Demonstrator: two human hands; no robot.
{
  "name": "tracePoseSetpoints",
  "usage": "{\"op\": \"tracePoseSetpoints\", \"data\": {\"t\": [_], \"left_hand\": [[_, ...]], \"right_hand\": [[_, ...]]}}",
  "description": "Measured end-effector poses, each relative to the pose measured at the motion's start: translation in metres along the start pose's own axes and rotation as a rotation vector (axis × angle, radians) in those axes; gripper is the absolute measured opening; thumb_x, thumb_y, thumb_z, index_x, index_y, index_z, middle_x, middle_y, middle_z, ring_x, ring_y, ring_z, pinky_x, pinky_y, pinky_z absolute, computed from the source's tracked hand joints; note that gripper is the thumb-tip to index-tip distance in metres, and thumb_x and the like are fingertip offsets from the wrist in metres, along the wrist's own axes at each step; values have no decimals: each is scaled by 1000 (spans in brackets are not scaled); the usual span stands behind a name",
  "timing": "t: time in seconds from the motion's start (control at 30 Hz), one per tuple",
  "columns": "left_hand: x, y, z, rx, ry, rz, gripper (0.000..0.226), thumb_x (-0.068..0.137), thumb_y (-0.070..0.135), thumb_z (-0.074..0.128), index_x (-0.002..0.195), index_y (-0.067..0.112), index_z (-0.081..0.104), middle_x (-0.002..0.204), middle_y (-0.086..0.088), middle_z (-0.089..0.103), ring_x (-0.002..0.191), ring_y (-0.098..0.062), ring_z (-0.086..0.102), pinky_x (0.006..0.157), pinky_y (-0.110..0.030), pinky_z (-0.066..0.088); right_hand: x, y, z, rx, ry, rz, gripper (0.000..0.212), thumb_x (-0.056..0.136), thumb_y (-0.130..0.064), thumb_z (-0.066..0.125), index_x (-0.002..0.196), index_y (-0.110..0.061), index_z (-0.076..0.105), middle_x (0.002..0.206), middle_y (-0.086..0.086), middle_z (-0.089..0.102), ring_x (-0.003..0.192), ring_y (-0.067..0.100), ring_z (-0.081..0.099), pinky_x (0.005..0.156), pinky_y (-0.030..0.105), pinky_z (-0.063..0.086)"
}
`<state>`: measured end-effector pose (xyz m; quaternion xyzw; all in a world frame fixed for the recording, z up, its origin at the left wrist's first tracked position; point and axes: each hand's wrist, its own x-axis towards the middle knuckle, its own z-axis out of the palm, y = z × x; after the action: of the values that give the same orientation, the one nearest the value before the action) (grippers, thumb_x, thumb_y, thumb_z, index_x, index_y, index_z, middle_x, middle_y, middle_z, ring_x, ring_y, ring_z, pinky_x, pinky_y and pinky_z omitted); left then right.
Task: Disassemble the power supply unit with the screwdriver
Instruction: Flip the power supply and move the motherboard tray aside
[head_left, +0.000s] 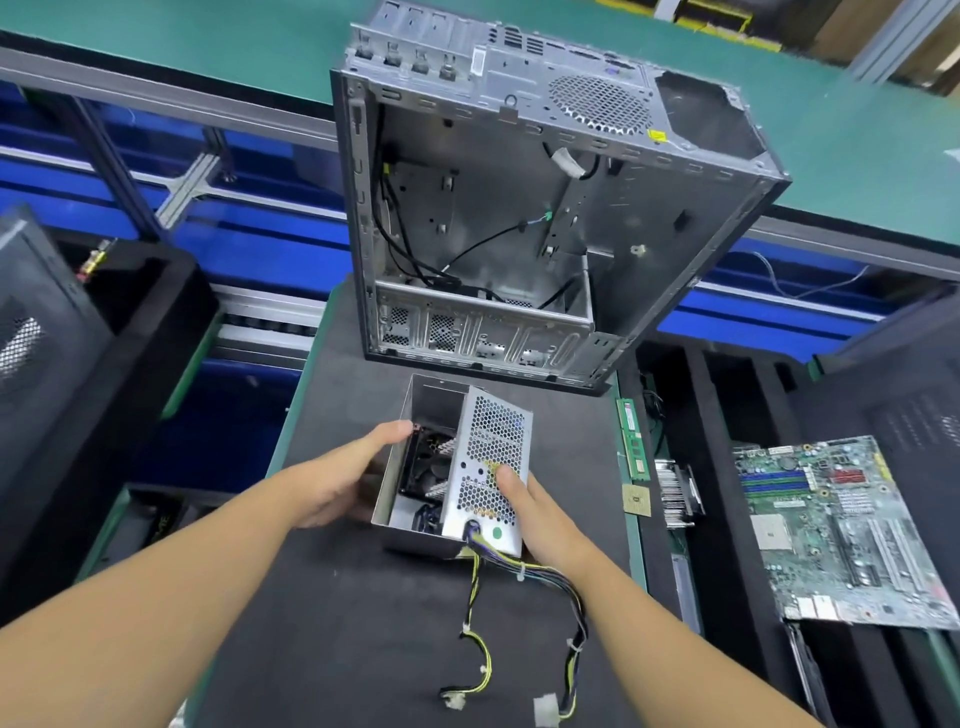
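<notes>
The power supply unit lies on the black mat, split into two parts. Its silver outer shell (410, 535) sits open-topped, with a black fan (428, 470) showing inside. My left hand (340, 480) grips the shell's left wall, thumb on the rim. My right hand (540, 514) holds the perforated inner cover (491, 457), thumb on its mesh face, tilting it up out of the shell. A bundle of yellow and black cables (524, 613) trails from the cover toward me. No screwdriver is in view.
An emptied computer case (519, 208) stands on the mat (337, 623) just beyond the unit. To the right lie a RAM stick (635, 441), a CPU (637, 500), a heatsink (678, 493) and a motherboard (841, 525). Black trays flank the mat on both sides.
</notes>
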<state>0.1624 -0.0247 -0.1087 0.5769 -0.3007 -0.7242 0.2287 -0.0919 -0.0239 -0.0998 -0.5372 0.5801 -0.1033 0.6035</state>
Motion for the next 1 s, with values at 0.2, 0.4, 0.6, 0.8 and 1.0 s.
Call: {"op": "tracePoseSetpoints", "data": {"t": [0.2, 0.4, 0.6, 0.8, 1.0], "left_hand": [[-5, 5, 7, -34, 16, -26, 76, 60, 80, 64, 117, 29, 63, 116, -1, 70, 109, -19, 64, 83, -33, 51], [-9, 4, -12, -16, 106, -21, 97, 62, 79, 68, 136, 18, 51, 125, -9, 65, 111, -32, 66, 101, -48, 49], [-13, 4, -23, -29, 129, -34, 93, 62, 73, 55, 138, 19, 50, 124, -11, 66, 111, -35, 66, 107, -51, 44], [-10, 10, -10, 108, 102, -52, 94, 53, 88, 64, 129, 34, 54, 125, -5, 62, 108, -28, 66, 106, -48, 45], [-8, 12, 3, 146, 72, -51, 82, 46, 95, 59, 118, 57, 52, 145, 4, 49, 132, -23, 47, 119, -56, 20]], "right_hand": [[-4, -3, -1, -21, 0, 33, 94, 63, -98, 28, 146, -52, 26, 121, -48, 38, 121, -10, 34, 101, 23, 19], [-4, -11, 1, -42, 7, 93, 80, 82, -83, 26, 152, -46, 16, 142, -27, 35, 133, 0, 28, 98, 23, 17], [-2, -15, 5, -64, 14, 72, 86, 79, -82, 25, 154, -43, 14, 144, -27, 33, 126, -3, 26, 94, 20, 15], [-5, -19, 11, -18, 28, 36, 76, 87, -76, 29, 154, -42, 14, 129, -44, 31, 122, -6, 28, 83, 1, 19], [-5, -21, 13, 32, 33, -8, 63, 95, -66, 31, 153, -43, 18, 119, -39, 32, 112, -9, 27, 82, 4, 25]]}}
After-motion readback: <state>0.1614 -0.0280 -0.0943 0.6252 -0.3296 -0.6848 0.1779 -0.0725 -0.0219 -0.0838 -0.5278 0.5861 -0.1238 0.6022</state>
